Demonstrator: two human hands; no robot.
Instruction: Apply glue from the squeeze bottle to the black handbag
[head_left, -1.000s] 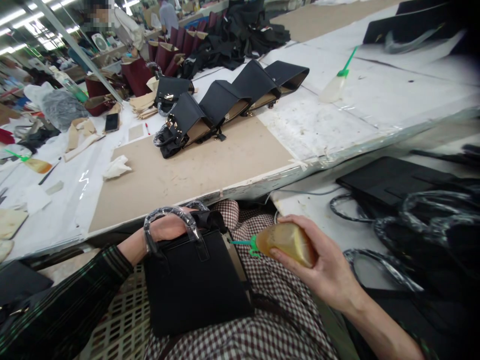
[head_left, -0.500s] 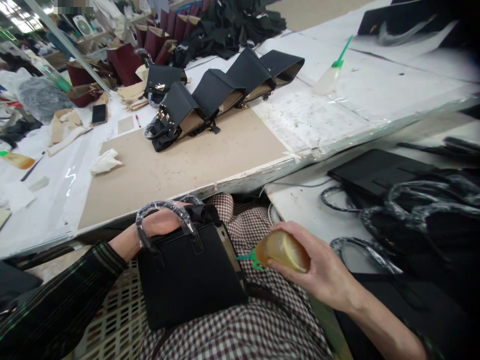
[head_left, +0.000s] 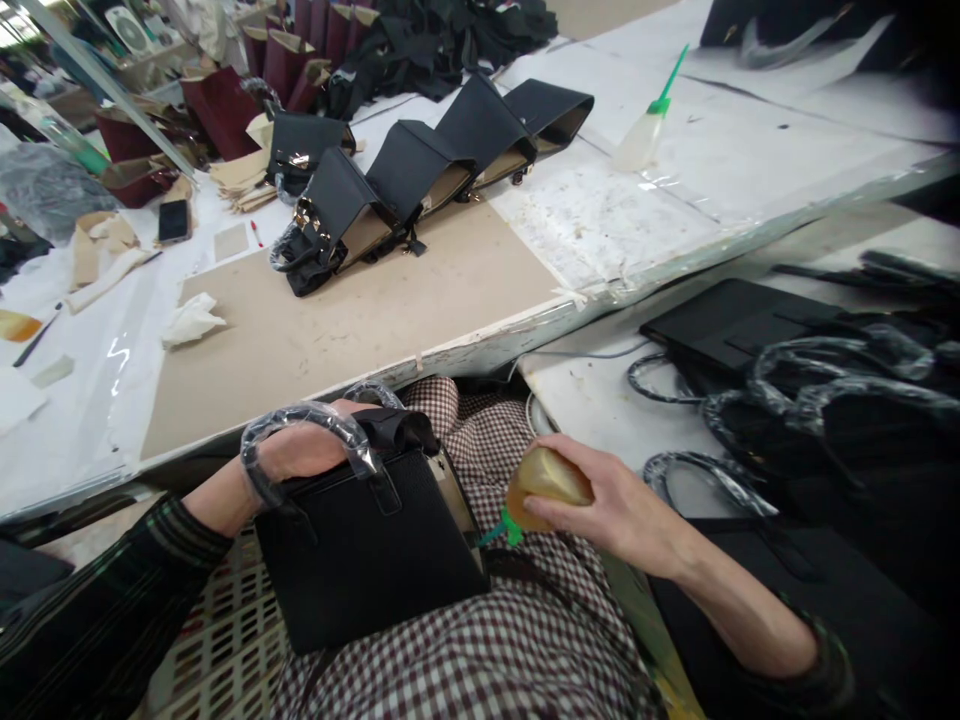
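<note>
A black handbag point(head_left: 367, 550) with plastic-wrapped handles rests on my lap, on checked cloth. My left hand point(head_left: 304, 450) reaches through the near handle and holds the bag by its top; its fingertips are hidden behind the bag. In my right hand point(head_left: 592, 500) is a squeeze bottle point(head_left: 551, 488) of amber liquid, tilted so its green nozzle points down and left. The nozzle tip is at the bag's open right side edge, where beige lining shows. Whether liquid is coming out I cannot tell.
Several black bag bodies point(head_left: 416, 170) stand on a beige board point(head_left: 450, 290) on the table. A pale green-tipped bottle point(head_left: 645, 135) stands behind. Black bag parts with wrapped handles point(head_left: 750, 350) are piled at right. A perforated plastic crate point(head_left: 225, 620) is below left.
The bottle in my right hand has moved slightly left and tipped further down, bringing its nozzle lower along the bag's side edge. My left hand keeps its hold. The whole view has shifted a little.
</note>
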